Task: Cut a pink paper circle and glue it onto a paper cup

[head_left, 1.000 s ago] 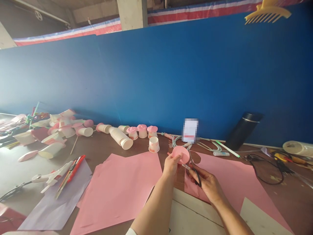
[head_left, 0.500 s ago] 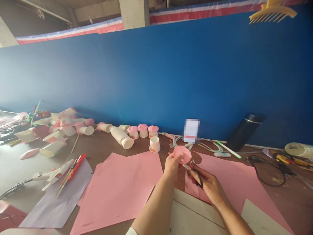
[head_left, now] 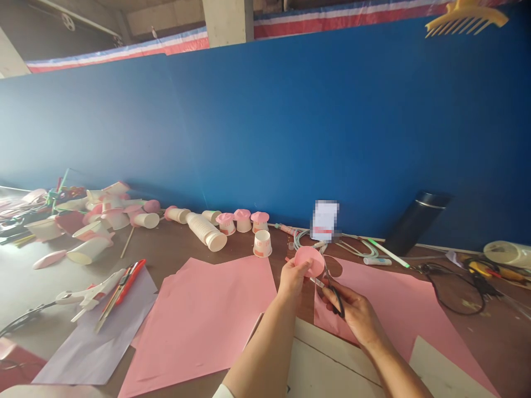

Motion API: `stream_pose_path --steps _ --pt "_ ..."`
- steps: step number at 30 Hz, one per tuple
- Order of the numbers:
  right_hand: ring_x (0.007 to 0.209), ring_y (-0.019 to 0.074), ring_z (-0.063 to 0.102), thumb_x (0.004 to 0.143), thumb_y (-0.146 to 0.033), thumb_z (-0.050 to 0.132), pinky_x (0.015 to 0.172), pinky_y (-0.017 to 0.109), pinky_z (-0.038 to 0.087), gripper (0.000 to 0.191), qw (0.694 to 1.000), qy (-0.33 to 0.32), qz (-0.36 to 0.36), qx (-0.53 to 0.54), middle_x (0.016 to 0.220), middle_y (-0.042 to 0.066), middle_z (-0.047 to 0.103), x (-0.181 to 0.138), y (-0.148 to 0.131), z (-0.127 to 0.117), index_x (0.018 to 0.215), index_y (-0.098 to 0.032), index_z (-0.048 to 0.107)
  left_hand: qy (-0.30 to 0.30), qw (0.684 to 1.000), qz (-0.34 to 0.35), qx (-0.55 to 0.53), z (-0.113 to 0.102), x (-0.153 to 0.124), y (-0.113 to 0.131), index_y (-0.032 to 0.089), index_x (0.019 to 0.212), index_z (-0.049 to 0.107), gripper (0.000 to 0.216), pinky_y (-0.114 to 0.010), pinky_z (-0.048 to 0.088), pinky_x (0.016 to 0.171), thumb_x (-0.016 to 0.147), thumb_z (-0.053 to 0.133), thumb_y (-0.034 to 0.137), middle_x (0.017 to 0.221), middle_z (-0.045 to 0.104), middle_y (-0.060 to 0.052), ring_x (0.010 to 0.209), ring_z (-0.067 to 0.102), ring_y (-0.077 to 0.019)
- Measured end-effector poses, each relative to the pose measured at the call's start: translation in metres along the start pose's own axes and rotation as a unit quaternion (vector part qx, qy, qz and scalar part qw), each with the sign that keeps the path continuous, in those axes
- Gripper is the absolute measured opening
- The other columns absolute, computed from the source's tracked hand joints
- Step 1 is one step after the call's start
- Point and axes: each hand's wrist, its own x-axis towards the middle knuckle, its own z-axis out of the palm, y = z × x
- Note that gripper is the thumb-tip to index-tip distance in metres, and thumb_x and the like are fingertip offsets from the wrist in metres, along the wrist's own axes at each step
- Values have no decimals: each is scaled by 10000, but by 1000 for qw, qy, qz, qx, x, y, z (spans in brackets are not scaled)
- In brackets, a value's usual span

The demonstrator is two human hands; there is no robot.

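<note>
Between thumb and fingers, my left hand pinches a round pink paper disc. My right hand is wrapped around black-handled scissors, whose blades point up beside the disc's right edge; whether they touch the paper I cannot tell. A small white stick-like piece shows below the disc, between the two hands. Under my right hand lies a pink sheet with a rounded notch cut from its upper left. An upright white paper cup stands left of the disc.
Another pink sheet lies to the left, beside a lilac sheet bearing a red utility knife and a white glue gun. Several pink-topped cups and a cup stack line the back. A black flask leans against the blue partition.
Almost nothing differs. Both hands, the disc and the scissors keep nearly the same place, and the view has shifted very slightly.
</note>
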Motion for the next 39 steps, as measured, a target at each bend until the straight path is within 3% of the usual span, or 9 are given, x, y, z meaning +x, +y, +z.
stream_pose_path --steps 28,39 --pt "665 188 636 617 -558 768 693 269 544 475 1000 7 10 -6 699 15 697 -2 -5 1 946 -217 801 2 1000 -6 -7 1 -1 4 125 885 704 436 -233 454 674 571 817 405 870 658 -73 796 598 -163" --pt "681 188 636 650 -588 731 693 250 535 499 999 0 4 -32 758 30 714 -3 -4 0 958 -201 796 0 1000 -2 -7 1 -1 5 115 846 705 451 -217 410 619 543 833 423 750 599 -34 699 547 -122"
